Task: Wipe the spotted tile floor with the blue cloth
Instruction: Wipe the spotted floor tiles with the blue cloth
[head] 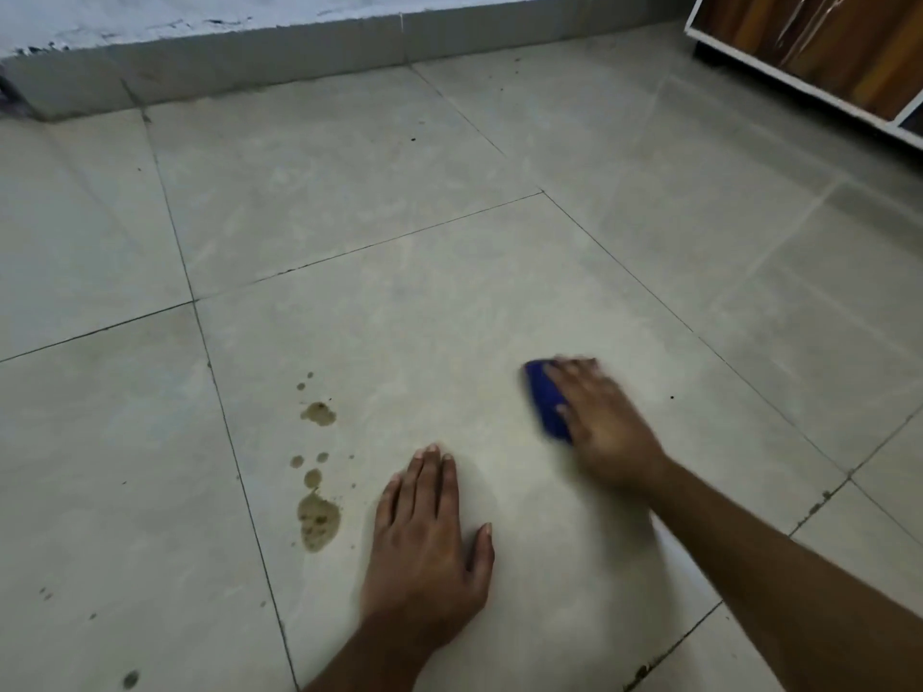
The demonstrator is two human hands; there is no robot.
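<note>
A folded blue cloth (pixel 547 402) lies on the grey tile floor (pixel 399 302), pressed flat under my right hand (pixel 604 427), which is blurred. My left hand (pixel 424 546) rests palm down on the same tile, fingers together, holding nothing. Brown spots (pixel 318 519) and smaller drops (pixel 317 414) mark the tile to the left of my left hand, apart from the cloth. Most of the cloth is hidden under my right palm.
A low grey skirting and a white wall (pixel 249 47) run along the far edge. A wooden cabinet with a white frame (pixel 824 47) stands at the far right. Small dark specks (pixel 131 679) dot the near-left tile.
</note>
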